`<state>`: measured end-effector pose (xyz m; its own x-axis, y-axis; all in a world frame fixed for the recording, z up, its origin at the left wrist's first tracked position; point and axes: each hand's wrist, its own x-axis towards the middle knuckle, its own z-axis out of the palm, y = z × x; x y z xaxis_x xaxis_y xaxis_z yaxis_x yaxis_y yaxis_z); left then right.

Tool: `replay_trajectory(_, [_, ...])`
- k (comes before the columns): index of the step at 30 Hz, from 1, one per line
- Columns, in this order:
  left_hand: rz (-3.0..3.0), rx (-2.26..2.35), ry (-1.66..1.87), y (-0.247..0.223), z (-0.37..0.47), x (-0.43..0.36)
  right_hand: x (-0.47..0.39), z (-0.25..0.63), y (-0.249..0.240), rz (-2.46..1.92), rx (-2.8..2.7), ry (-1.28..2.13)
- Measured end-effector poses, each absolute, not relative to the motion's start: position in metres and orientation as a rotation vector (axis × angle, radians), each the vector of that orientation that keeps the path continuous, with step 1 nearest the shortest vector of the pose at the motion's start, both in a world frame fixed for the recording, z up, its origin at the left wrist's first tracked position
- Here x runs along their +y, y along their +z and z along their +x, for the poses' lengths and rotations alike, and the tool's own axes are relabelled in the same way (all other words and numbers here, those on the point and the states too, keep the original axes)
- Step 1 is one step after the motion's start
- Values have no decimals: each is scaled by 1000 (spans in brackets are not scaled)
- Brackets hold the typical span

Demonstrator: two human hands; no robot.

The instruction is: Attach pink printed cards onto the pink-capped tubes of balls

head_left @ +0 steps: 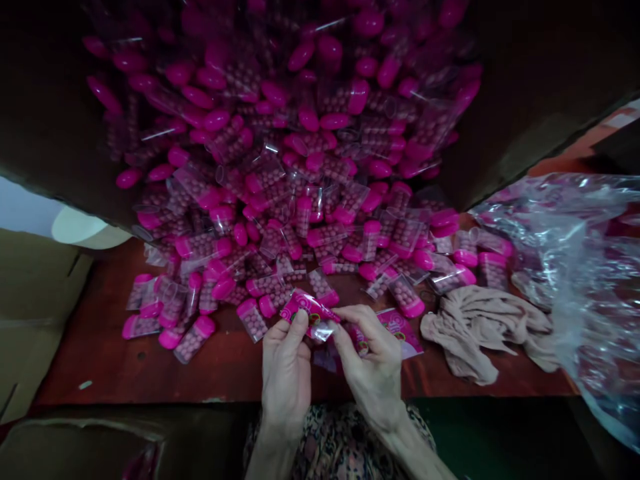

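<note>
A glossy pink printed label is pinched between my two hands over the front of the table. My left hand grips its left part, thumb on top. At its right edge, the thumb and forefinger of my right hand close on it. Whether anything sits inside the label I cannot tell. More pink printed labels lie flat on the table, partly hidden under my right hand. Just beyond my hands lie clear containers with pink caps and small pink balls, one of them close to my left fingers.
A big heap of the same pink-capped containers spills from a dark opening onto the red-brown table. To the right are a crumpled beige cloth and a clear plastic bag. Cardboard stands at the left.
</note>
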<state>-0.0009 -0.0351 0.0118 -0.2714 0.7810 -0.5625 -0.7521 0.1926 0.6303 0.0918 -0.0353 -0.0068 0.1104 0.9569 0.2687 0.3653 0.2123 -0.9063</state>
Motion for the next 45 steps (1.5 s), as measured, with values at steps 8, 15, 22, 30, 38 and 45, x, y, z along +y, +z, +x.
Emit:
replay_trajectory(8, [10, 1126, 1446, 9, -2, -34, -35, 92, -7, -1359, -1322, 941])
replay_trajectory(15, [25, 1075, 1450, 4, -5, -34, -37, 94, -5, -1357, -1337, 1067])
replay_trajectory(22, [-106, 1129, 1552, 11, -4, -31, -46, 83, -4, -1377, -1151, 986])
replay_trajectory(30, [-247, 1166, 1565, 12, -2, -32, -42, 74, -6, -1327, -1329, 940])
replay_trajectory(38, [-207, 1106, 1505, 12, -3, -30, -47, 74, -11, -1356, -1473, 878])
replay_trajectory(45, [-197, 1141, 1511, 6, -11, -29, -43, 77, -11, -1236, -1756, 561])
